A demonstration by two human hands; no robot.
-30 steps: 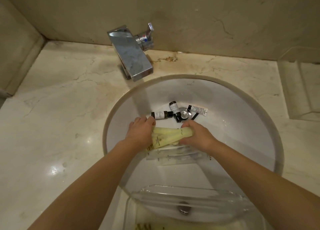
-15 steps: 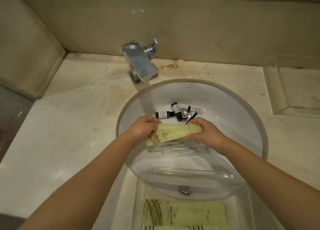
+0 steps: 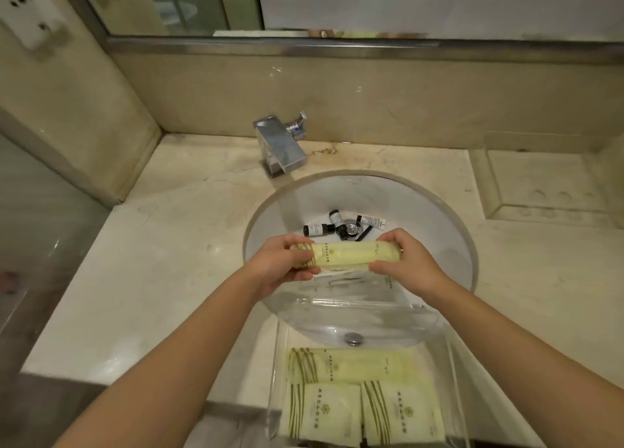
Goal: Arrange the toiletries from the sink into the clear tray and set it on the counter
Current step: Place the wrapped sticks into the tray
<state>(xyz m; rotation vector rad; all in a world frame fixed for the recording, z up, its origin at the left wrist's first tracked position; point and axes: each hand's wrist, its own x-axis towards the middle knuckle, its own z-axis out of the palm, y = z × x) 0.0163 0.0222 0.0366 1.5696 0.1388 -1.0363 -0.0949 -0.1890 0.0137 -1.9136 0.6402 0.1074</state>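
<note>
Both hands grip a pale yellow packet [image 3: 351, 254] over the sink [image 3: 439, 211]. Left hand [image 3: 283, 265] fingers clench its striped end; right hand [image 3: 405, 262] fingers pinch the other. The clear tray [image 3: 435, 322] holds three packets.

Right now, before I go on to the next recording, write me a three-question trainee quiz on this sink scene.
1. True or false: both hands hold the long pale-yellow packet over the white sink basin.
2. How many pale-yellow packets already lie in the clear plastic tray?
3. The small dark bottles lie: A) on the marble counter, B) in the basin near the drain, C) in the tray.

Key: 1. True, left hand and right hand at either end. 2. Three. 3. B.
</note>
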